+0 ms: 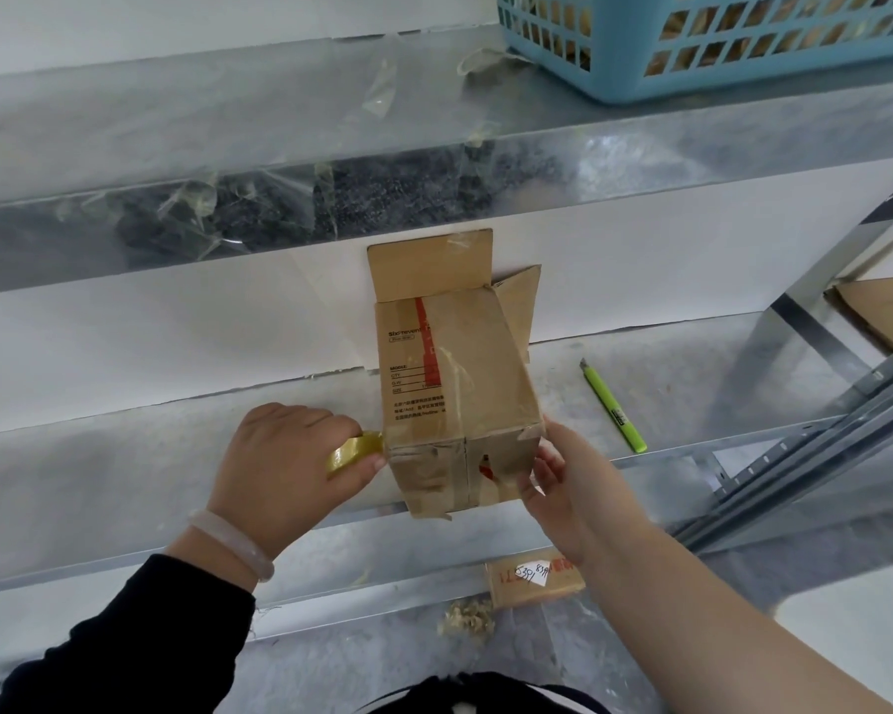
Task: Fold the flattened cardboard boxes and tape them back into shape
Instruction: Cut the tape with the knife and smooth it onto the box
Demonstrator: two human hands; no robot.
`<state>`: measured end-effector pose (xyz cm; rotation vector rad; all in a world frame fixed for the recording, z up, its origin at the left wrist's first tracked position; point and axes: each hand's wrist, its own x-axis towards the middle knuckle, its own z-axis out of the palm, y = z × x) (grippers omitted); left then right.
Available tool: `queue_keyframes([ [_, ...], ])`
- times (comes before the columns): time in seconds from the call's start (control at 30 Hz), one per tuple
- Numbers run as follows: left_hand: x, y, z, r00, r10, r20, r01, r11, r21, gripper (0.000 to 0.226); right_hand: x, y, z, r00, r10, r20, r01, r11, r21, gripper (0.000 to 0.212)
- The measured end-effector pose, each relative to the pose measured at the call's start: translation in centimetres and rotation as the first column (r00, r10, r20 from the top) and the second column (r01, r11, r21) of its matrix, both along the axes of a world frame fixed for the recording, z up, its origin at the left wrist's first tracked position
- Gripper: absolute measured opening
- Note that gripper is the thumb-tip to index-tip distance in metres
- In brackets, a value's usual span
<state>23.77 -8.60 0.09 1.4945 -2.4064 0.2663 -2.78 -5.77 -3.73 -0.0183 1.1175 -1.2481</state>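
A small brown cardboard box [455, 383] lies on its side on the metal shelf [176, 456], with printed text and a red stripe on top. Its near end is closed and crossed with clear tape; its far flaps stand open against the white wall. My left hand [284, 471] grips a yellowish tape roll [354, 452] pressed against the box's near left corner. My right hand [563, 476] holds the near right corner of the box, fingers curled on the taped end.
A green utility knife [614, 407] lies on the shelf right of the box. A blue plastic basket [712, 38] stands on the upper shelf. Another cardboard piece [534, 579] with a white label lies below, and a flat one [882, 306] at the right. Metal rails [815, 456] run along the right.
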Motion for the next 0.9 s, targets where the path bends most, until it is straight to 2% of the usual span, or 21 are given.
queue_keyframes([
  [0.1, 0.0, 0.0, 0.0, 1.000, -0.008, 0.003, 0.008, 1.000, 0.001, 0.043, 0.0, 0.2, -0.5, 0.998, 0.059, -0.028, -0.061, 0.996, -0.067, 0.035],
  [0.27, -0.2, 0.2, -0.1, 1.000, -0.006, -0.001, 0.006, 1.000, 0.002, 0.042, -1.0, -1.1, -0.3, 0.981, 0.156, -0.119, -0.160, 0.987, -0.028, 0.031],
  [0.4, -0.2, 0.3, -0.1, 1.000, 0.001, -0.023, 0.000, 1.000, 0.018, 0.043, -1.5, -1.1, -0.2, 0.959, 0.237, -0.153, -0.244, 0.969, -0.031, 0.018],
  [0.5, -0.4, 0.4, 0.0, 0.999, 0.005, -0.040, -0.004, 0.999, 0.035, 0.043, -1.3, -0.1, -0.7, 0.969, 0.167, -0.180, -0.164, 0.986, 0.035, 0.029],
  [0.6, -0.5, 0.4, 0.0, 0.998, 0.010, -0.059, -0.007, 0.999, 0.045, 0.045, -1.3, 0.6, -0.5, 0.977, 0.120, -0.174, -0.122, 0.993, 0.001, 0.025],
  [0.67, -0.5, 0.4, 0.1, 0.998, 0.017, -0.064, -0.014, 0.998, 0.054, 0.047, -1.4, 0.7, -0.2, 0.950, 0.081, -0.303, -0.101, 0.994, -0.049, 0.019],
  [0.7, -0.5, 0.4, 0.2, 0.998, 0.023, -0.061, -0.019, 0.998, 0.058, 0.048, -1.5, 0.7, 0.1, 0.898, 0.035, -0.439, -0.082, 0.993, -0.088, 0.018],
  [0.77, -0.6, 0.3, 0.2, 0.998, 0.032, -0.052, -0.028, 0.997, 0.068, 0.049, -1.6, 0.9, 0.8, 0.677, -0.100, -0.729, -0.147, 0.952, -0.268, 0.022],
  [0.83, -0.5, 0.3, 0.2, 0.997, 0.040, -0.059, -0.035, 0.996, 0.076, 0.050, -1.7, 1.0, 1.7, 0.453, -0.224, -0.863, -0.415, 0.803, -0.427, 0.028],
  [0.9, -0.4, 0.4, 0.1, 0.996, 0.044, -0.073, -0.038, 0.996, 0.087, 0.049, -2.1, 0.5, 1.5, 0.205, -0.320, -0.925, -0.654, 0.659, -0.373, 0.036],
])
